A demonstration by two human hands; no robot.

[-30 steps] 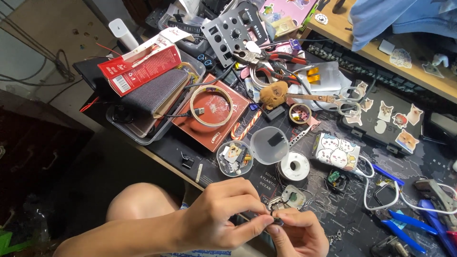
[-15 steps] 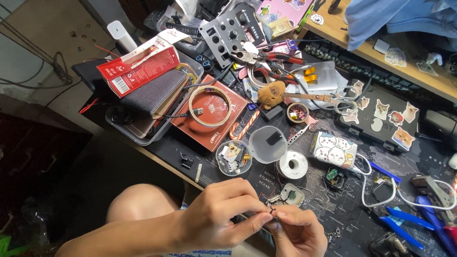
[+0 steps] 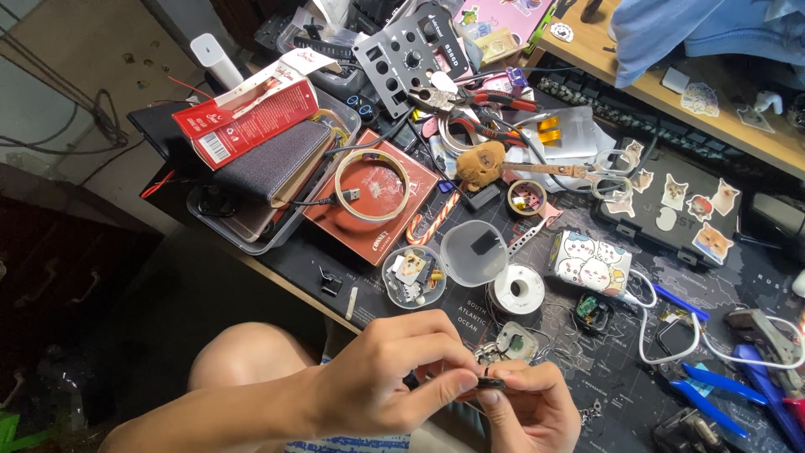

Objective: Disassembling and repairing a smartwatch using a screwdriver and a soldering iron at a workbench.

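Left hand [image 3: 381, 382] and right hand [image 3: 528, 411] pinch one small dark part [image 3: 489, 383] together; solder spool [image 3: 515, 289] at twelve o'clock.

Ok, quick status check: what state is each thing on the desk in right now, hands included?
Left hand: pinching a small dark part.
Right hand: fingers closed on the same part from below.
Round clear container: open, small pieces inside.
Clear lid: off, lying beside the container.
Red carton: end flap open, lying on its side.
Red-handled pliers: lying flat, unheld.
Solder spool: lying flat.
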